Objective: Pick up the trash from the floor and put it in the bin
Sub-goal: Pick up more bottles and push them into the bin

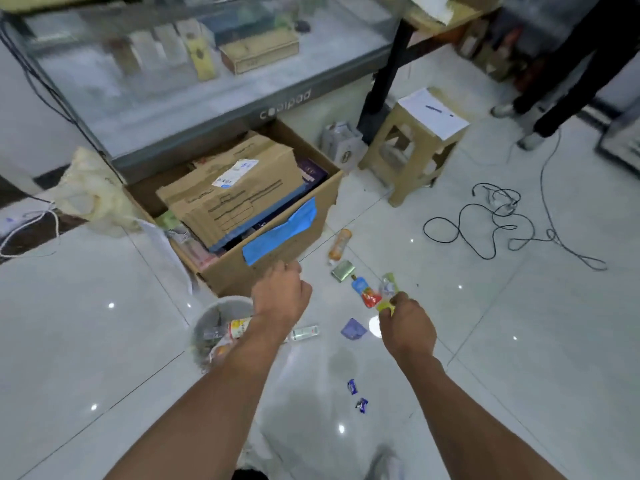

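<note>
Right hand (407,327): grip pinched on crinkled green-yellow plastic wrapper (388,289); round translucent grey bin (202,323) sits to its left, beneath left forearm; left hand (280,292) curled, seemingly empty.

Both bare forearms are reaching forward, the left one crossing above the bin (199,336). The left hand (281,292) is hovering just past the bin's far rim, knuckles up, fingers curling under. The right hand (408,329) is hanging right of the bin, pinching a green wrapper (388,289).
</note>
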A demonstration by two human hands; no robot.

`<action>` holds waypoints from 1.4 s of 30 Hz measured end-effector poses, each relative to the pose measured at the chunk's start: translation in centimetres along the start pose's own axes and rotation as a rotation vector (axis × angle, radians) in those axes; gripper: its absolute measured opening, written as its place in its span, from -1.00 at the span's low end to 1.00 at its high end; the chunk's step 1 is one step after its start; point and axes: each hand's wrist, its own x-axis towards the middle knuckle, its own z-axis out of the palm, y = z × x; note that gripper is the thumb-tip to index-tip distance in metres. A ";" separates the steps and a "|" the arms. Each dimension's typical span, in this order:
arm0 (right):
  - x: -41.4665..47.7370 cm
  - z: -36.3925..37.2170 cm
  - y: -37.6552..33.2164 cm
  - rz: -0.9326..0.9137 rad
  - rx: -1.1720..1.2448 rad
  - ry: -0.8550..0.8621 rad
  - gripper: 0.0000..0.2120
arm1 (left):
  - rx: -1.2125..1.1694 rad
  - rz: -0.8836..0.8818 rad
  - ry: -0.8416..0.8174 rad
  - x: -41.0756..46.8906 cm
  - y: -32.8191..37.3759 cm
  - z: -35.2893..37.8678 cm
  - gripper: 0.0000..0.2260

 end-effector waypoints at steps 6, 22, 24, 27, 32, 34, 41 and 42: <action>0.5 -6.6 11.1 0.021 0.049 0.008 -0.71 | 0.057 -0.003 0.039 -3.0 12.6 -2.0 -0.75; 8.8 -14.1 17.0 -0.160 -0.022 0.093 -0.80 | 0.096 -0.081 0.119 -1.2 21.4 -1.1 -0.76; 9.6 -13.1 17.1 -0.160 -0.077 0.062 -0.78 | 0.109 -0.096 0.059 0.3 20.5 0.8 -0.73; 11.9 -10.6 17.8 -0.138 -0.102 0.038 -0.76 | 0.083 -0.098 0.027 3.0 19.1 4.5 -0.69; 16.7 -3.5 18.6 -0.171 -0.130 -0.078 -0.69 | 0.096 -0.187 -0.044 5.2 15.7 11.6 -0.68; 18.5 0.3 19.3 -0.184 -0.150 -0.145 -0.69 | 0.088 -0.249 -0.094 5.5 14.1 15.2 -0.66; 26.3 16.1 21.8 -0.335 -0.228 -0.297 -0.65 | 0.136 -0.411 -0.157 7.5 6.6 30.4 -0.64; 27.5 18.6 22.2 -0.347 -0.241 -0.312 -0.63 | 0.144 -0.426 -0.185 8.1 5.4 33.0 -0.63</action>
